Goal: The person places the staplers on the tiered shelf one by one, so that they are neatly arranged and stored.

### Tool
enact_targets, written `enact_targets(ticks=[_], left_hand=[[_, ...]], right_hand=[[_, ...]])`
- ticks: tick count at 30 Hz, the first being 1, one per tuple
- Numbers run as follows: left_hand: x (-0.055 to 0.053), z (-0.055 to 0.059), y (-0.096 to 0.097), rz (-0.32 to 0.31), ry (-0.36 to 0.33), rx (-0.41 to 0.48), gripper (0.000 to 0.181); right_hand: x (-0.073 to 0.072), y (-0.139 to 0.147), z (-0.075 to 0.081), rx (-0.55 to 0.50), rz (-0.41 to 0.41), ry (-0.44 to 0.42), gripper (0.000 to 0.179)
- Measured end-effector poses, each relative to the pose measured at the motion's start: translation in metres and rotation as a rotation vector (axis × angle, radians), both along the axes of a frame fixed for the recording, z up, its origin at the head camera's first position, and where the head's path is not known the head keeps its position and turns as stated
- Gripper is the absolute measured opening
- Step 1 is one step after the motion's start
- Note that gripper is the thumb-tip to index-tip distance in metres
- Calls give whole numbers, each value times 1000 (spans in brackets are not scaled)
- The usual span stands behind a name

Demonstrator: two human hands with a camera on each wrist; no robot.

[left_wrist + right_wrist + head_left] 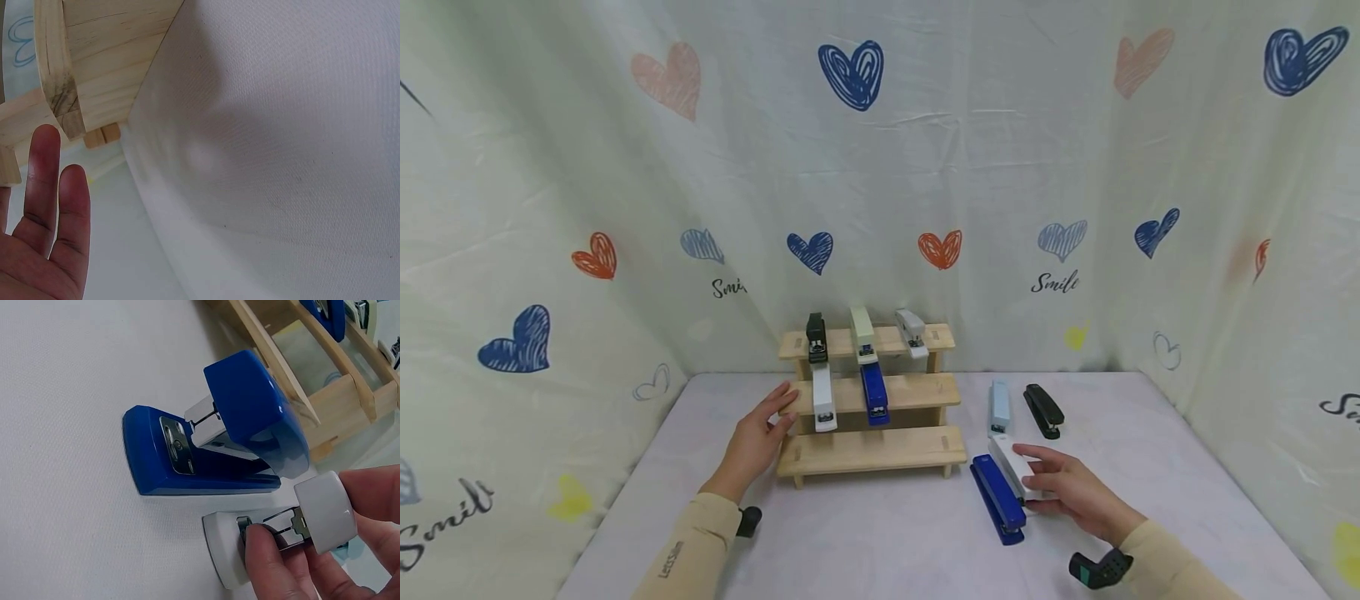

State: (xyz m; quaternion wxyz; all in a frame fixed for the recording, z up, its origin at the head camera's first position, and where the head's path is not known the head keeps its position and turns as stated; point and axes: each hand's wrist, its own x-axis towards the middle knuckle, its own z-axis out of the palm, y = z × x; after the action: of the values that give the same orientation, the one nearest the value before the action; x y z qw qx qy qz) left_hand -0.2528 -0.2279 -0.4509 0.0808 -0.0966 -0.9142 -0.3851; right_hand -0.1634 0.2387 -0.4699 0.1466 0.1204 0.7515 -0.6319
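My right hand [1071,490] grips a white stapler [1007,467] on the table, fingers on its sides. In the right wrist view a fingertip lies at the gap between the base and top arm of that stapler [325,509]. Close beside it lies a larger blue stapler [250,406]. My left hand [760,437] holds the left end of the middle tier of a three-tier wooden stand [872,450], thumb below and fingers above. Two of its fingers [74,206] stretch out straight beside the wood in the left wrist view.
On the top tier stand black [816,337], cream [863,333] and light grey [912,332] staplers. White [823,396] and blue [874,392] ones sit on the middle tier. Light blue [999,407] and black [1043,410] staplers lie behind my right hand. A heart-print curtain [880,183] surrounds the table.
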Motion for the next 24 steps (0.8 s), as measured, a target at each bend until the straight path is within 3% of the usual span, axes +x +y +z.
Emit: enact_targets(ticks=[8, 15, 24], left_hand=[[1, 1, 0, -3, 6, 1, 43], [0, -2, -1, -8, 26, -9, 43], [-2, -3, -2, -11, 4, 6, 43]], right_hand=[[1, 3, -1, -10, -15, 8, 56], [4, 8, 1, 6, 19, 19, 56], [9, 18, 6, 50, 41, 24, 56]])
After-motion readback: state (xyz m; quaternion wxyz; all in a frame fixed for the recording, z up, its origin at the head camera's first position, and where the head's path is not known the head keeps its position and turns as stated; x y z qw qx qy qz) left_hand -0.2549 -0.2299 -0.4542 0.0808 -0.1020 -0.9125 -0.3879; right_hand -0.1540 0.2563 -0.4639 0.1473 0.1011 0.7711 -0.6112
